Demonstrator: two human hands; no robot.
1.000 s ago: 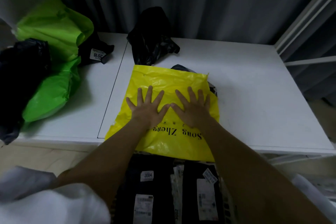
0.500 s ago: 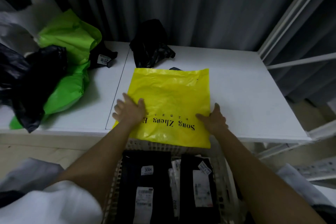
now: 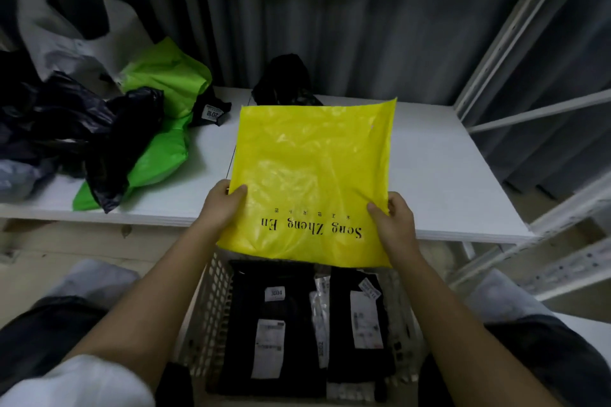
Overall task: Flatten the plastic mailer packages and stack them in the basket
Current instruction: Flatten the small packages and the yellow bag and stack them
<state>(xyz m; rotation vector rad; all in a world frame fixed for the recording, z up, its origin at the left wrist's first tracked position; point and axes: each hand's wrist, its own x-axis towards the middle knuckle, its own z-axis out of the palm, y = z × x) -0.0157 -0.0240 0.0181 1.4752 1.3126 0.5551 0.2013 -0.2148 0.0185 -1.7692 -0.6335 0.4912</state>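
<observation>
Lifted off the table since a moment ago, the yellow mailer (image 3: 310,175) hangs between our hands: left hand (image 3: 223,205) and right hand (image 3: 393,225) pinch its side edges, above the basket (image 3: 211,307).

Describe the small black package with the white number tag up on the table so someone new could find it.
Start at the white table and look to its back left, where a bright green mailer is heaped. The small black package lies against the green one's right edge. Unlike the other black bags nearby, it shows a white tag with printed digits.
</observation>
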